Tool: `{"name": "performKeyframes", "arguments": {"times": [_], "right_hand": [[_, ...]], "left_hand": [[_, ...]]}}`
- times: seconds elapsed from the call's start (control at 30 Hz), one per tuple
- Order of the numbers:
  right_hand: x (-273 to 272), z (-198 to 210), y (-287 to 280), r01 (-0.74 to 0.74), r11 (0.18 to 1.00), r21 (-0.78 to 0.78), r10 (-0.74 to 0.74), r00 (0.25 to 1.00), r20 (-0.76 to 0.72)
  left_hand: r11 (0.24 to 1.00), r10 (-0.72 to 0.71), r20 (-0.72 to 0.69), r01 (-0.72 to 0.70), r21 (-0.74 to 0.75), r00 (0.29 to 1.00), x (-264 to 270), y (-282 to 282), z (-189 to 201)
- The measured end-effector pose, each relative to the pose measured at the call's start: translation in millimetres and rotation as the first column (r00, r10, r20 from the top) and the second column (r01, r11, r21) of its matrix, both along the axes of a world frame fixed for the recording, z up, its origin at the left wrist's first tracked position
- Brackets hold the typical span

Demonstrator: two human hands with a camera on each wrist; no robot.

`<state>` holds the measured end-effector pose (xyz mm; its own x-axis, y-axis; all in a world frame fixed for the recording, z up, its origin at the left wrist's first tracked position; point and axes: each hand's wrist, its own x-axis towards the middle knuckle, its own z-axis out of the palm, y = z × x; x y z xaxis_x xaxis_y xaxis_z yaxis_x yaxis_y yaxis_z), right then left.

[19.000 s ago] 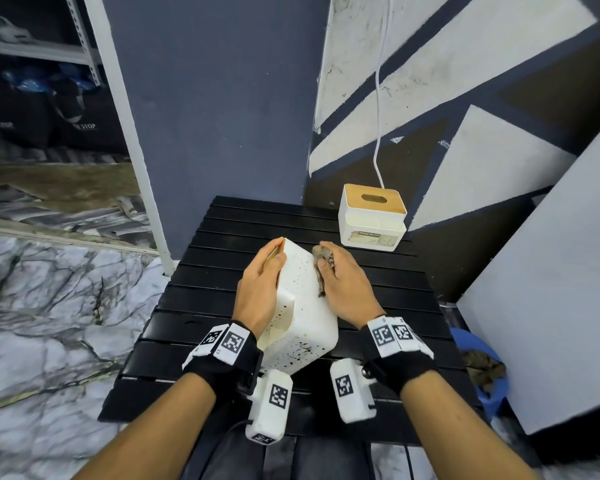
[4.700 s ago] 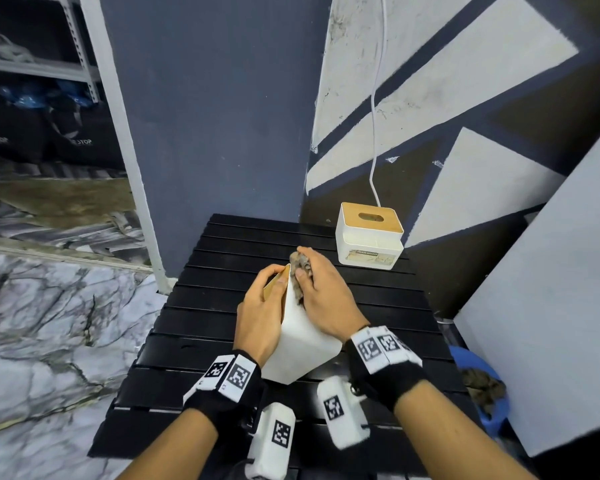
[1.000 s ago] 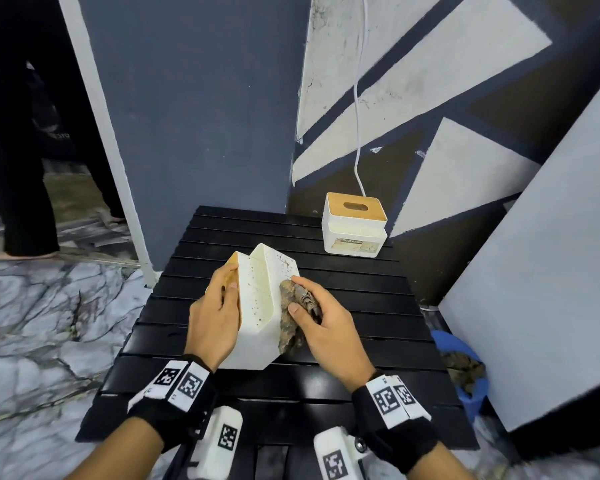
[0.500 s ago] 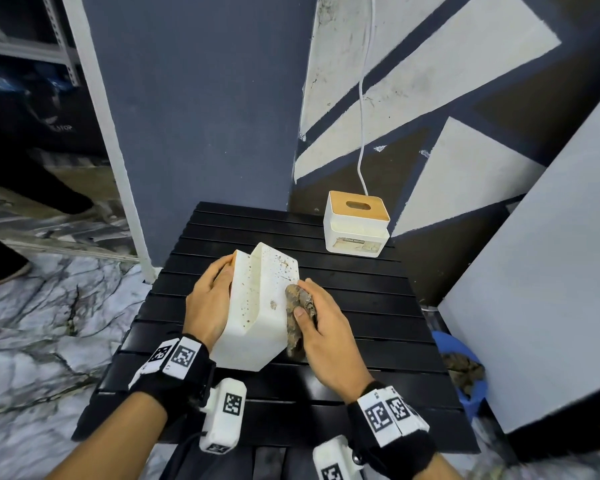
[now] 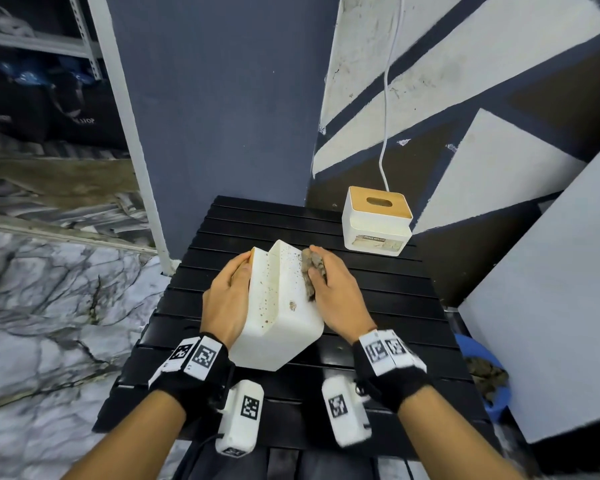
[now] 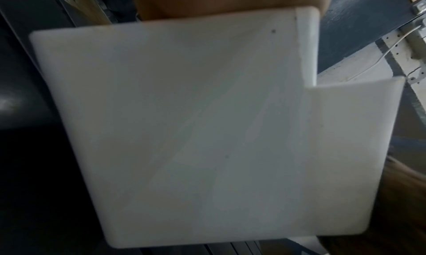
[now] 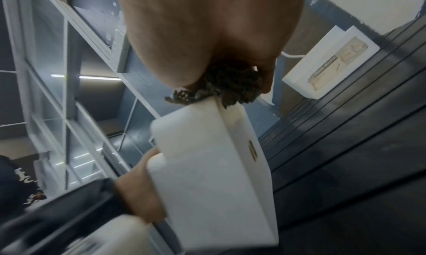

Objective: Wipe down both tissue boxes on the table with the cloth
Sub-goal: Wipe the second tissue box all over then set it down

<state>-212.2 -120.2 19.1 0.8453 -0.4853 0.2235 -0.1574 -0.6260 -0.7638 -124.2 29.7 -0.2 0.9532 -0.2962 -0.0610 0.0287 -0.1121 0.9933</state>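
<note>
A white tissue box (image 5: 278, 306) speckled with brown spots lies tipped on its side in the middle of the black slatted table (image 5: 378, 299). My left hand (image 5: 227, 296) holds its left side, where the wooden lid faces, fingers wrapped over the edge. My right hand (image 5: 329, 289) grips a crumpled brown cloth (image 5: 310, 268) and presses it against the box's upper right edge. The box (image 6: 184, 131) fills the left wrist view. In the right wrist view the cloth (image 7: 230, 83) sits on the box (image 7: 214, 177) corner. A second tissue box (image 5: 376, 220) with a wooden lid stands upright at the table's far right.
A white cable (image 5: 385, 98) hangs down the painted wall behind the second box. A blue bucket (image 5: 485, 375) with a rag sits on the floor right of the table, beside a leaning white board (image 5: 551, 306). Marble floor lies to the left.
My right hand has slid the cloth up along the box's right side toward its far top corner. The left hand keeps its hold on the box.
</note>
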Motion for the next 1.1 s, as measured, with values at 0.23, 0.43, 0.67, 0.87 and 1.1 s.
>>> {"name": "performKeyframes", "arguments": {"times": [0.23, 0.43, 0.67, 0.87, 1.1], "right_hand": [[-59.8, -9.9, 31.6, -0.076, 0.995, -0.061, 0.078, 0.996, 0.046], [6.8, 9.5, 0.5, -0.042, 0.996, -0.083, 0.036, 0.997, -0.073], [19.4, 7.3, -1.9, -0.011, 0.997, -0.077, 0.006, 0.998, -0.068], [-47.2, -0.7, 33.0, -0.075, 0.995, -0.064, 0.079, 0.996, 0.052], [-22.5, 8.6, 17.6, -0.094, 0.993, -0.076, 0.093, 0.995, -0.024]], "left_hand": [[1.000, 0.004, 0.012, -0.004, 0.019, 1.000, -0.9, -2.1, -0.7], [1.000, -0.017, 0.011, 0.016, 0.020, 1.000, -3.4, -3.9, 5.6], [1.000, 0.005, 0.029, -0.006, 0.019, 1.000, -4.8, -3.3, 3.2], [1.000, 0.003, 0.040, -0.004, 0.028, 0.999, -4.5, -2.4, 1.2], [1.000, -0.010, 0.025, 0.009, 0.030, 1.000, -7.2, -3.5, 5.4]]}}
